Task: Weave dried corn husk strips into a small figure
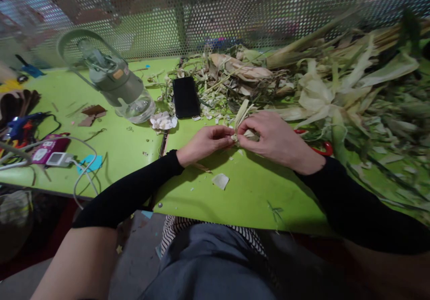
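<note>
Above the green table my two hands meet over a small bundle of pale corn husk. My left hand pinches its lower end between thumb and fingers. My right hand is closed round the same bundle from the other side, with husk strips sticking up between the hands. Part of the bundle is hidden by my fingers. Just beyond lies a black phone. Red-handled scissors or a similar tool lie partly covered beside my right wrist. A loose husk scrap rests in front of my hands.
A large heap of dry corn husks spreads along the back and right. A water bottle stands left of the phone. Farther left are a purple power strip, cables and cardboard scraps. A perforated metal screen closes the back.
</note>
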A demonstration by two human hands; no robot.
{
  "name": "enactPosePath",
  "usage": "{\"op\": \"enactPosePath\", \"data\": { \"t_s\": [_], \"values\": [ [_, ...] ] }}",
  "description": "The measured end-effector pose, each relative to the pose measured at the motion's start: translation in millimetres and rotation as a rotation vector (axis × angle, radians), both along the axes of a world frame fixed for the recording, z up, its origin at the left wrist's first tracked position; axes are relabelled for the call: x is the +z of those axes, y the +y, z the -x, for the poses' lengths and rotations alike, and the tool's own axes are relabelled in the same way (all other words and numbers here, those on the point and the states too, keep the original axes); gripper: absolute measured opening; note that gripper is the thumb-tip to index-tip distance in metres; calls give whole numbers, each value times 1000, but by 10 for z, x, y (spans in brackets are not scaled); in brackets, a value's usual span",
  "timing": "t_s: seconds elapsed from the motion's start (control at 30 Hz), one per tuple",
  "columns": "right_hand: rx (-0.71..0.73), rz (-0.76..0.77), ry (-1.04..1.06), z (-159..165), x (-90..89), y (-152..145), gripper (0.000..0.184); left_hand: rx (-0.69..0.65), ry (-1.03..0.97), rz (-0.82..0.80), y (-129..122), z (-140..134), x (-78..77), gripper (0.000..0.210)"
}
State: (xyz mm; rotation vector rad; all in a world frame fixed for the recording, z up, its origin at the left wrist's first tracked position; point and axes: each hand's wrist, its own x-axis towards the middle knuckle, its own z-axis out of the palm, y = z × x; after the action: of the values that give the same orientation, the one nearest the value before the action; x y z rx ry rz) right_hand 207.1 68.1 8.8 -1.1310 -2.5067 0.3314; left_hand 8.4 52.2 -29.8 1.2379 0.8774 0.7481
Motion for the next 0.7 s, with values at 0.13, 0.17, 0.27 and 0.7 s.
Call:
{"op": "enactPosePath", "data": {
  "t_s": [0.13,0.17,0.27,0.7],
  "values": [
    [74,64,29,-19,42,-7,15,-42,15,-93,2,-3,-4,11],
    [87,98,49,-26,55,-8,15,-45,26,-117,4,-4,-3,12],
    [75,168,113,-40,79,-7,14,-41,47,-144,12,-7,3,12],
    [-36,20,119,18,13,-19,15,14,-8,-74,10,-18,18,14]
  ]
}}
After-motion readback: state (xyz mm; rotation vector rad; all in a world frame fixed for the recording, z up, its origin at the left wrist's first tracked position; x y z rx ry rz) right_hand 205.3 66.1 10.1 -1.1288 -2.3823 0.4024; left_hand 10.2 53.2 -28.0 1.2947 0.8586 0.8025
